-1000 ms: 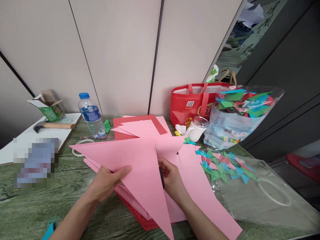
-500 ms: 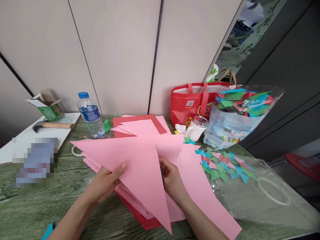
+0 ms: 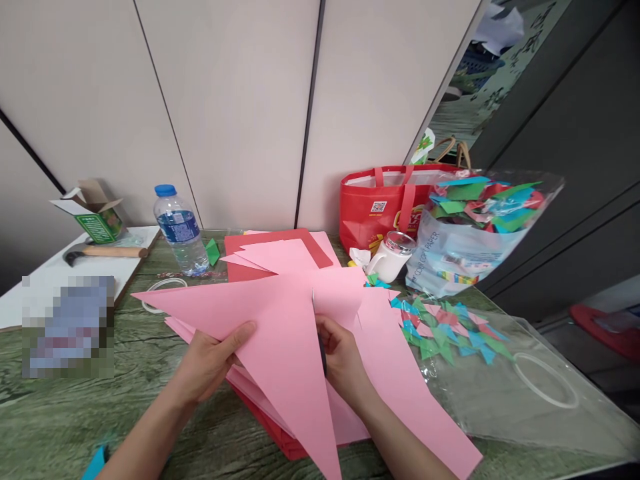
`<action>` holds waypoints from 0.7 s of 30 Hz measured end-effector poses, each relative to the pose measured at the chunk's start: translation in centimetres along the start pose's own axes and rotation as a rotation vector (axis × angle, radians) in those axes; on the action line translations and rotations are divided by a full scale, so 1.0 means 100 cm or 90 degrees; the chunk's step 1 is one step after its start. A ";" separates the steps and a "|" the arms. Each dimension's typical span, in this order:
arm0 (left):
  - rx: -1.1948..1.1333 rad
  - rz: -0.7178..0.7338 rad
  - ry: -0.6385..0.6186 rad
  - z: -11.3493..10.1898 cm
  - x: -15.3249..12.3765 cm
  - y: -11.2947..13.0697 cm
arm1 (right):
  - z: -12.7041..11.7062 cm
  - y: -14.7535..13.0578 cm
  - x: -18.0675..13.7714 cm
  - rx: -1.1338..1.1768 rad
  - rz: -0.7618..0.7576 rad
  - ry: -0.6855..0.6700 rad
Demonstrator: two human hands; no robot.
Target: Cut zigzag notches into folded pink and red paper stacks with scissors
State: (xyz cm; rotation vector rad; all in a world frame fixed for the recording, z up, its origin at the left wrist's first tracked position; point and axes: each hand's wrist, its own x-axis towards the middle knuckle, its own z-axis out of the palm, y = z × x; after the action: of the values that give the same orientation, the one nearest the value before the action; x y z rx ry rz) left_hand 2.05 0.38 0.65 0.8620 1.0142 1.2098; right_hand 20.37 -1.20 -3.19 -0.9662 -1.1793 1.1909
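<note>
A large pink paper sheet (image 3: pixel 280 347) with pointed corners is held up in front of me. My left hand (image 3: pixel 215 357) pinches it near its left edge, thumb on top and fingers beneath. In my right hand (image 3: pixel 343 360) are scissors (image 3: pixel 322 353), their dark handle partly hidden by the fingers. A short stretch of blade shows at a slit in the sheet, and the paper right of the slit curls up. Beneath lie more pink sheets (image 3: pixel 400 373) and a red paper stack (image 3: pixel 285 440).
Behind the paper stand a water bottle (image 3: pixel 179 230), a white mug (image 3: pixel 393 259), a red bag (image 3: pixel 363 213) and a clear bag of paper scraps (image 3: pixel 460 247). Scraps (image 3: pixel 450 330) lie at right on a plastic bag (image 3: pixel 500 393). At left are a hammer (image 3: pixel 107 251) and a green box (image 3: pixel 100 223).
The pink sheet's left corner has shifted left and down, and its lower tip has dropped. My left hand has tilted slightly with it. The scissors stay at nearly the same place.
</note>
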 end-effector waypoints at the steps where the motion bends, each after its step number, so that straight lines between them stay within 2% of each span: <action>1: 0.003 0.001 0.002 0.000 0.000 0.000 | 0.000 0.000 0.000 0.003 0.000 0.001; 21: 0.032 0.017 0.017 -0.001 0.001 -0.002 | -0.002 0.007 -0.001 -0.021 0.021 0.025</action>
State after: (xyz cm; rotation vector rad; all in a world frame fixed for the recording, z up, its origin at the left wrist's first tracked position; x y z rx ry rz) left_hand 2.01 0.41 0.41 0.9024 1.0616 1.2252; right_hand 20.44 -1.14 -3.96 -1.0331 -1.1583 1.1764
